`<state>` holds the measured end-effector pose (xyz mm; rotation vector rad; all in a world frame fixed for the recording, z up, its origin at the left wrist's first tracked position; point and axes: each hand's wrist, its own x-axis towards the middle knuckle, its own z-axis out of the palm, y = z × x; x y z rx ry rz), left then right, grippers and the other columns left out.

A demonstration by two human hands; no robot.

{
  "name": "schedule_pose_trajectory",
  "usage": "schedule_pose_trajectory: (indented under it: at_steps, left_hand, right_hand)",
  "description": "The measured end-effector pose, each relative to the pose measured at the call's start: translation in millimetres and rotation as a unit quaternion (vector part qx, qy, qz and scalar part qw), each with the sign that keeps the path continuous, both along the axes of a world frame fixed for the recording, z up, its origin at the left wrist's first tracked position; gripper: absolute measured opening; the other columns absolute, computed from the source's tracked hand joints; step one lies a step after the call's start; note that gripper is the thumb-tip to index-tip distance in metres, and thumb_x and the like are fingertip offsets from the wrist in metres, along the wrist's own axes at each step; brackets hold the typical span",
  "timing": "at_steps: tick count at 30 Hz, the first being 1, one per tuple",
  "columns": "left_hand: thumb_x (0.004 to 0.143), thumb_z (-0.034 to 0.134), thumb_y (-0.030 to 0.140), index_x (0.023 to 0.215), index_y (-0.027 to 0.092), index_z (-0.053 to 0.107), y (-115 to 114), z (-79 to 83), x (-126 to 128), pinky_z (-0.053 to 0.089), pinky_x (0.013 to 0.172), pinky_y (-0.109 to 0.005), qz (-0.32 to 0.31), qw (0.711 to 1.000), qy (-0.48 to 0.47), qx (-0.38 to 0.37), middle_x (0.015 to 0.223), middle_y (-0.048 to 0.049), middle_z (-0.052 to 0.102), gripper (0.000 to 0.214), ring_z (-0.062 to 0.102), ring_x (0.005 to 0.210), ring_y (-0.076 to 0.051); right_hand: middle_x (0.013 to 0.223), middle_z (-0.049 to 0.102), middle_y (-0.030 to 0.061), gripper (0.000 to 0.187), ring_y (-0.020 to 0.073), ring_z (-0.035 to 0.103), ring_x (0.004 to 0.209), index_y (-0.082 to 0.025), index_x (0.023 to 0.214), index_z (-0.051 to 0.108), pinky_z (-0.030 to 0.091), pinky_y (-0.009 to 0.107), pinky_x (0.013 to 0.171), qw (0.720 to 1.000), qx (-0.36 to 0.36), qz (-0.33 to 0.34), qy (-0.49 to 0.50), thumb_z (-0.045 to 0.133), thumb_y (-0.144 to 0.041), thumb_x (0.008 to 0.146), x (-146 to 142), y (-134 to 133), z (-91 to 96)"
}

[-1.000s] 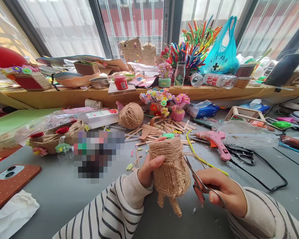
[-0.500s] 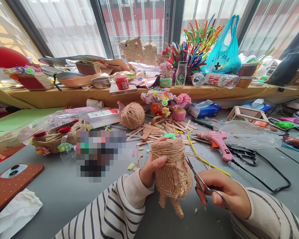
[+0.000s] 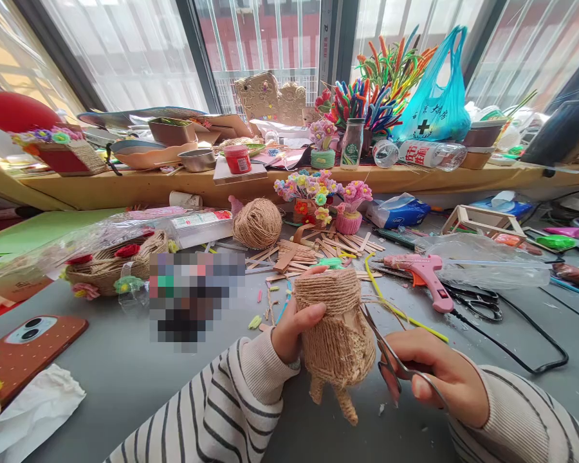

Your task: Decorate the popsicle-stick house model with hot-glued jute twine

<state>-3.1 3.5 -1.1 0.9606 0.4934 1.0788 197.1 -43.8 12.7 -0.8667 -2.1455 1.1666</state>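
Observation:
My left hand point(image 3: 296, 328) is closed around the side of a twine-wrapped pot point(image 3: 338, 328) with short twine-covered legs, its thumb lying across the front. The pot is held tilted above the grey table. At its right, my right hand point(image 3: 439, 370) grips a pair of metal scissors point(image 3: 390, 357) by the handles, and the tips reach the pot's side just below the upper band of twine. A thin loose strand of twine point(image 3: 390, 305) sticks out to the right beside the tips. Whether the blades touch the strand, I cannot tell.
A ball of twine point(image 3: 257, 223) and wooden sticks point(image 3: 296, 255) lie beyond the pot. To the right are a pink glue gun point(image 3: 427, 276) with a black cord and black-handled scissors point(image 3: 477, 302). A phone point(image 3: 33, 347) and crumpled tissue point(image 3: 36, 405) lie at the left.
The whole view has shifted very slightly. Both hands, the pot and the scissors keep nearly the same positions relative to each other.

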Motion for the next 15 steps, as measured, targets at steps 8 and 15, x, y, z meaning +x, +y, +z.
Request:
schedule_pose_trajectory:
  at_steps: [8, 15]
  left_hand:
    - [0.056, 0.068, 0.046, 0.116, 0.019, 0.056, 0.6, 0.1, 0.6, 0.040, 0.094, -0.048, -0.003, 1.000, 0.009, 0.013, 0.103, -0.0087, 0.067, 0.067, 0.055, 0.108, -0.035]
    - [0.055, 0.068, 0.046, 0.114, 0.018, 0.057, 0.8, 0.0, 0.3, 0.037, 0.098, -0.050, -0.003, 1.000, 0.004, 0.004, 0.104, -0.0097, 0.068, 0.067, 0.052, 0.113, -0.036]
  right_hand:
    - [0.053, 0.045, 0.0007, 0.062, 0.0097, 0.038, 0.051, -0.016, 0.059, 0.053, 0.026, 0.024, 0.047, 1.000, -0.024, -0.016, 0.002, 0.034, -0.072, 0.078, 0.1, 1.1, -5.3]
    - [0.045, 0.040, -0.0014, 0.057, 0.0081, 0.034, 0.044, -0.019, 0.050, 0.040, 0.022, 0.024, 0.042, 0.997, -0.037, -0.019, 0.071, 0.039, -0.069, 0.078, -4.4, 2.4, -13.0]
